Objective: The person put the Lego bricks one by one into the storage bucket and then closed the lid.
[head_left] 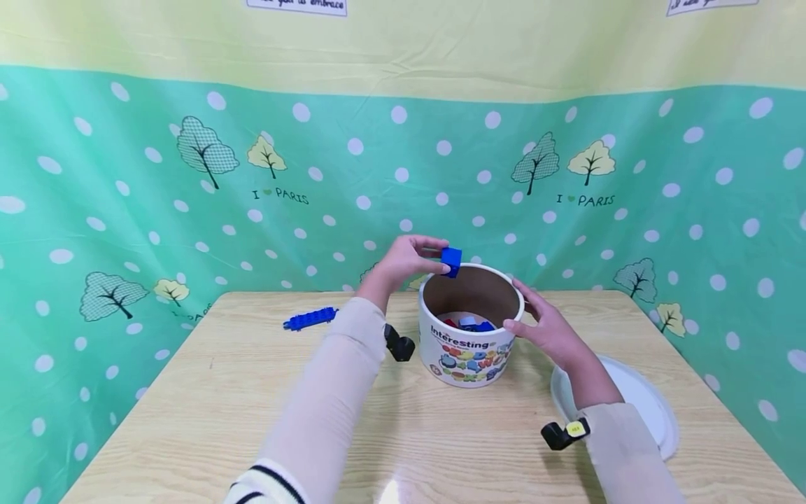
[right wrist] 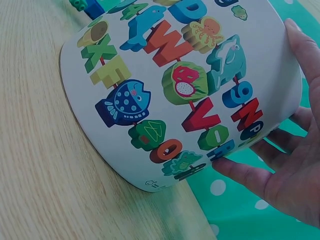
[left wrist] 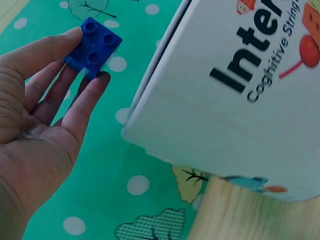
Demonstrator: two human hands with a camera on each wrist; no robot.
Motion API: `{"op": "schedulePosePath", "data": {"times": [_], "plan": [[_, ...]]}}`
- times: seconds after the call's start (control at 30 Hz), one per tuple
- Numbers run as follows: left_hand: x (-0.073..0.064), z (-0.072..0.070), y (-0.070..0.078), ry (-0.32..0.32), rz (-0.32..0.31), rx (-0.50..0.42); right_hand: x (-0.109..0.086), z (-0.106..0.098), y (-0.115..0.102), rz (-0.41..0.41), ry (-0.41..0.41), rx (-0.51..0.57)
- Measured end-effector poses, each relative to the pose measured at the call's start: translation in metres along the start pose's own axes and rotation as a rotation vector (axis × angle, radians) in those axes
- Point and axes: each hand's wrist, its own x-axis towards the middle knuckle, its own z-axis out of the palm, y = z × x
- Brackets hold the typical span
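Observation:
My left hand (head_left: 409,262) pinches a small square blue toy brick (head_left: 451,262) between thumb and fingertips. It holds the brick just above the far left rim of a round white tub (head_left: 466,360), and the brick's round studs show in the left wrist view. On the tub's right side my right hand (head_left: 548,332) grips the wall near the rim, thumb towards the front and fingers round behind. Inside the tub lie several blue, red and pale bricks (head_left: 483,326). Coloured letters and animals are printed across the tub's outside.
A long blue studded piece (head_left: 310,318) lies on the wooden table (head_left: 189,420), left of the tub. The round white lid (head_left: 642,399) lies to the right, partly under the right forearm. Behind the table hangs a green and yellow patterned cloth (head_left: 403,150).

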Motion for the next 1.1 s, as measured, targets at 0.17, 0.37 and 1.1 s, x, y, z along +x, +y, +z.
{"op": "schedulePosePath", "data": {"times": [0.17, 0.37, 1.1], "plan": [[0.004, 0.009, -0.003, 0.001, -0.014, -0.046, -0.002, -0.001, 0.000, 0.004, -0.002, -0.006], [0.008, 0.015, -0.007, 0.010, -0.036, -0.149, -0.001, -0.002, 0.002, -0.005, -0.009, 0.001], [-0.024, -0.010, -0.026, 0.069, 0.051, -0.075, 0.001, -0.001, 0.004, -0.021, -0.008, 0.014]]}}
